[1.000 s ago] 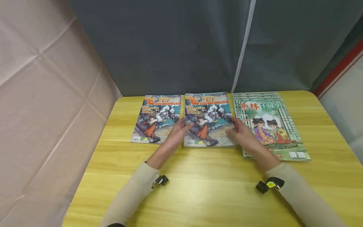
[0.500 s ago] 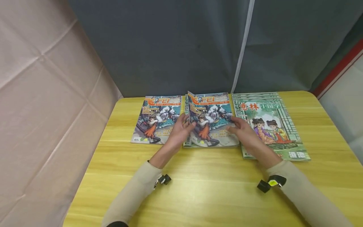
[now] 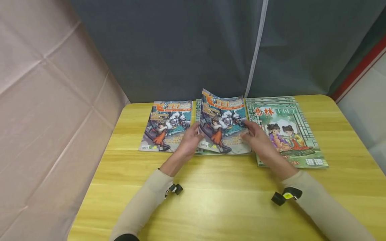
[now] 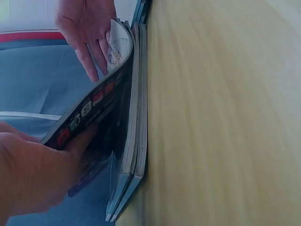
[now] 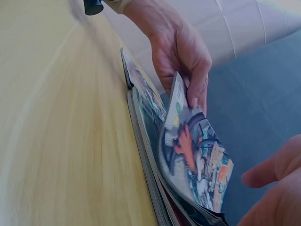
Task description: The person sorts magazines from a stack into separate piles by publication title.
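In the head view, my left hand [image 3: 188,142] pinches the left edge of a manga-style magazine [image 3: 224,125] with an orange title. That edge is raised and the cover bows, while its right side stays low over the pile. Beneath it shows a strip of a green magazine [image 3: 198,108]. My right hand [image 3: 257,139] is at the magazine's right edge. The left wrist view shows the fingers of this right hand [image 4: 89,33] straight, beside the curled corner. In the right wrist view its thumb [image 5: 261,173] stands apart from the cover.
A matching manga-style magazine [image 3: 169,125] lies flat to the left. On the right lies a pile of green magazines [image 3: 307,134], partly under my right forearm. The yellow wooden table [image 3: 211,194] ends at a grey curtain [image 3: 181,50] behind, with a pale cloth [image 3: 60,117] at left.
The middle manga-style magazine lay flat on its pile; my left hand has lifted its left edge, baring the green magazine below. The right hand has barely moved.
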The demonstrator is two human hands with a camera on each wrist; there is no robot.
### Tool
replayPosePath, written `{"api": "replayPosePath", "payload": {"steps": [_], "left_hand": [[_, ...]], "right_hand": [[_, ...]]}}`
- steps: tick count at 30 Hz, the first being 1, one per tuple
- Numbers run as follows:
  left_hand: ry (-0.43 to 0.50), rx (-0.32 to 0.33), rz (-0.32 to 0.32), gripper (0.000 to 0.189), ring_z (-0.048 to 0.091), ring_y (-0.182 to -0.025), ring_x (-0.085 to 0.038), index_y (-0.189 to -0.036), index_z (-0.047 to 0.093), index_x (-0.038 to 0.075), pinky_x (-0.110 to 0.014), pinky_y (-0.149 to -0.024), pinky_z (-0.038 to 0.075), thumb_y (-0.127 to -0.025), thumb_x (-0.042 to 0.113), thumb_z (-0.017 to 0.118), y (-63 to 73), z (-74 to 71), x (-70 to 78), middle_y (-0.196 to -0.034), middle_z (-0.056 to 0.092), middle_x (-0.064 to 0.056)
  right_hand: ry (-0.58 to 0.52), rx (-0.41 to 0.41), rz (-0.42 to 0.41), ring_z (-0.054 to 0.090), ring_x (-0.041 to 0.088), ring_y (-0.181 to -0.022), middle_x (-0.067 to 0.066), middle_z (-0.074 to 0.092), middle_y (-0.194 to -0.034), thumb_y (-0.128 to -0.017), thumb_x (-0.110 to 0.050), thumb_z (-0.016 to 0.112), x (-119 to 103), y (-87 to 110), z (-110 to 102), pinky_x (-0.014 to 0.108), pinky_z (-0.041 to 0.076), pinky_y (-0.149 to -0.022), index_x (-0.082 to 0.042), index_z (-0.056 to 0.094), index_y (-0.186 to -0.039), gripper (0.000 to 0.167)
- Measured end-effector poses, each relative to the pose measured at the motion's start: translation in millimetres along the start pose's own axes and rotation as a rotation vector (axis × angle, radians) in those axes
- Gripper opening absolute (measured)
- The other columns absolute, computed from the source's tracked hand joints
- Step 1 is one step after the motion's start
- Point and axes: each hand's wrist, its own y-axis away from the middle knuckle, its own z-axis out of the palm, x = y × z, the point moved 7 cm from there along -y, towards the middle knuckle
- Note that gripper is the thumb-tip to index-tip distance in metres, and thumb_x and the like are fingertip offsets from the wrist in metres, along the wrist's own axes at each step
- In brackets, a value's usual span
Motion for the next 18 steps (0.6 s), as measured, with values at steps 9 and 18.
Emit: {"api": "replayPosePath", "payload": {"steps": [9,18], "left_hand": [[0.106,0.027,0.054,0.065,0.034,-0.16,-0.03,-0.164,0.029,0.002,-0.046,-0.134,0.025,-0.102,-0.009,0.046,6.7,-16.9,-0.3,-0.17,0.039,-0.013],[0.272,-0.052,-0.003,0.069,0.021,-0.165,-0.028,-0.168,0.02,0.009,-0.047,-0.137,0.013,-0.104,-0.009,0.042,18.4,-70.7,1.5,-0.177,0.025,-0.01]], "right_hand": [[0.003,0.06,-0.061,0.009,0.038,-0.166,0.015,0.008,-0.179,-0.107,-0.011,0.055,-14,5.9,13,0.053,0.012,-0.137,-0.005,0.012,-0.169,0.076],[0.012,-0.004,-0.112,0.015,0.046,-0.163,0.017,0.008,-0.179,-0.106,-0.009,0.055,-24,-6.7,40,0.057,0.023,-0.133,-0.007,0.012,-0.169,0.077]]}}
